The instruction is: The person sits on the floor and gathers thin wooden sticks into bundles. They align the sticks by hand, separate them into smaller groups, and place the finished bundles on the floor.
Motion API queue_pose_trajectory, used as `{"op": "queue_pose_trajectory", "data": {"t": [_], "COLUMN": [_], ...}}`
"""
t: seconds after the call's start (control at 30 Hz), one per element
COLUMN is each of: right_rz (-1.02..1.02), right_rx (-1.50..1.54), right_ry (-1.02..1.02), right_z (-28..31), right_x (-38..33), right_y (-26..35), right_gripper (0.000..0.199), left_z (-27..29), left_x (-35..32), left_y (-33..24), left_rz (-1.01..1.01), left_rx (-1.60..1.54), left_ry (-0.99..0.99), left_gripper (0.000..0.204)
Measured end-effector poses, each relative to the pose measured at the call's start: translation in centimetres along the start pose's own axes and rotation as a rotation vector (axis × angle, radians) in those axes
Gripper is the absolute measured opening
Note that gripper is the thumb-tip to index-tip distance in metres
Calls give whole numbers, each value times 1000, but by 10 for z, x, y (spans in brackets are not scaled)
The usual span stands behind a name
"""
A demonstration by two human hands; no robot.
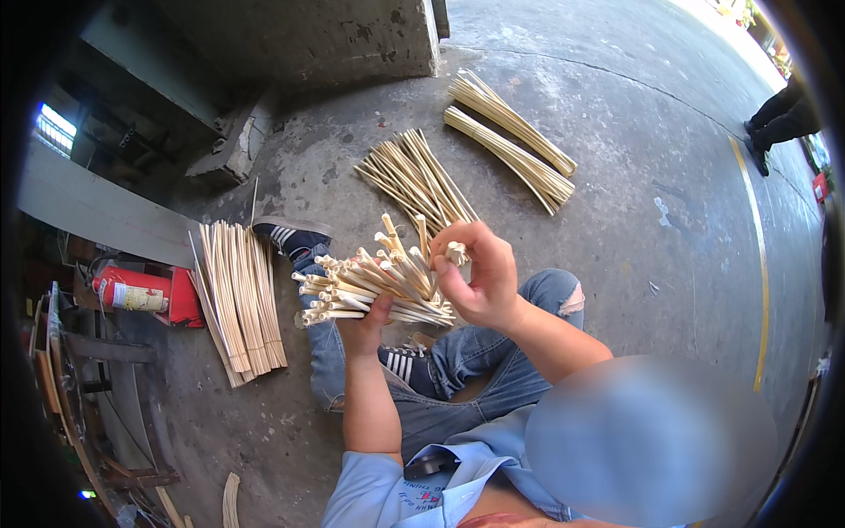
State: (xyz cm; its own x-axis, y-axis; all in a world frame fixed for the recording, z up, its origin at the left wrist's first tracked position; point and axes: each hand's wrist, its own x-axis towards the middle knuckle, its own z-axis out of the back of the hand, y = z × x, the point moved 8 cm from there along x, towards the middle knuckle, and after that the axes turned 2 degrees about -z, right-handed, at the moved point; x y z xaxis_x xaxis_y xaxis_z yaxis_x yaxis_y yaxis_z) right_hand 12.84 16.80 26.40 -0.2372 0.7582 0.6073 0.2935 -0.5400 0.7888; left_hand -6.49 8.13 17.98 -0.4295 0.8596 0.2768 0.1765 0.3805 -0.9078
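Observation:
My left hand [363, 330] is closed under a thick bundle of pale cane sticks [348, 286], its thumb pressed against their side. The stick ends fan out unevenly over my lap, several tilting upward. Curled round a small cluster of pale stick ends [456, 253] is my right hand [486, 280], at the right side of the bundle. How many sticks it grips, and their full length, cannot be seen. Just beyond my hands, a loose pile of cane sticks [412, 176] lies on the floor, its near end hidden behind the held bundle.
Two more stick bundles [510, 141] lie farther off, and a wide one [238, 299] lies to my left beside a red fire extinguisher [132, 290]. My legs [475, 352] are crossed beneath my hands. A person in dark trousers [783, 119] stands far right. A concrete block [352, 40] rises behind.

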Motion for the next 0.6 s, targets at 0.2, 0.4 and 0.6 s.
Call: {"op": "queue_pose_trajectory", "data": {"t": [0.2, 0.4, 0.6], "right_rz": [-321, -480, -134], "right_rx": [188, 165, 54], "right_ry": [109, 249, 146], "right_z": [-9, -17, -4], "right_x": [5, 0, 16], "right_y": [-16, -22, -13], "right_gripper": [52, 39, 22], "left_z": [2, 7, -1], "left_x": [0, 0, 3], "left_y": [-4, -2, -6], "left_rz": [6, 2, -13], "left_rx": [-8, -4, -2], "left_ry": [-15, -37, 24], "left_gripper": [59, 59, 59]}}
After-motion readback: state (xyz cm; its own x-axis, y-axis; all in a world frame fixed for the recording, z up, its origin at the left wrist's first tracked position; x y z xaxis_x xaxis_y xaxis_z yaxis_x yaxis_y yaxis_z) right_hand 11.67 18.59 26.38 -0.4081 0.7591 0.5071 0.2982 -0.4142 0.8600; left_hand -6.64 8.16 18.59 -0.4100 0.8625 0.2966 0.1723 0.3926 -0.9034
